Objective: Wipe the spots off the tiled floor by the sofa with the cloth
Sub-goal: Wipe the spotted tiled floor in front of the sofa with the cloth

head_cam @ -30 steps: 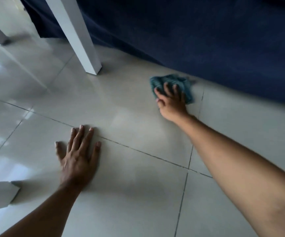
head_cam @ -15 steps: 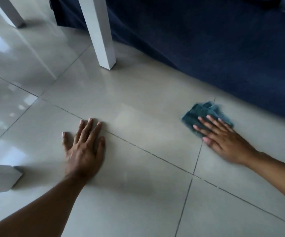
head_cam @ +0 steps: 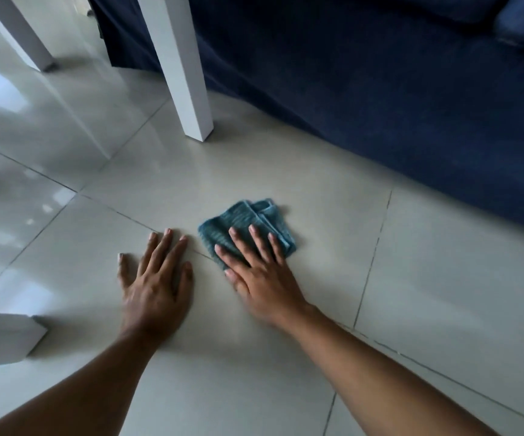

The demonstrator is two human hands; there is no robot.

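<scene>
A folded teal cloth (head_cam: pixel 242 220) lies flat on the pale glossy tiled floor (head_cam: pixel 427 278), a little in front of the dark blue sofa (head_cam: pixel 380 89). My right hand (head_cam: pixel 260 272) presses down on the cloth with its fingers spread, covering the near half of it. My left hand (head_cam: pixel 157 281) lies flat on the tile just left of the cloth, palm down, fingers apart, holding nothing. No spots show on the tiles around the cloth.
A white table leg (head_cam: pixel 185 77) stands on the floor behind the cloth, close to the sofa's front. Another white leg (head_cam: pixel 18 33) is at the far left, and a white leg foot (head_cam: pixel 0 338) at the left edge near my left forearm.
My right hand has slid the cloth from close to the sofa's edge leftward and toward me, ending beside my left hand. My left hand stays planted on the floor.
</scene>
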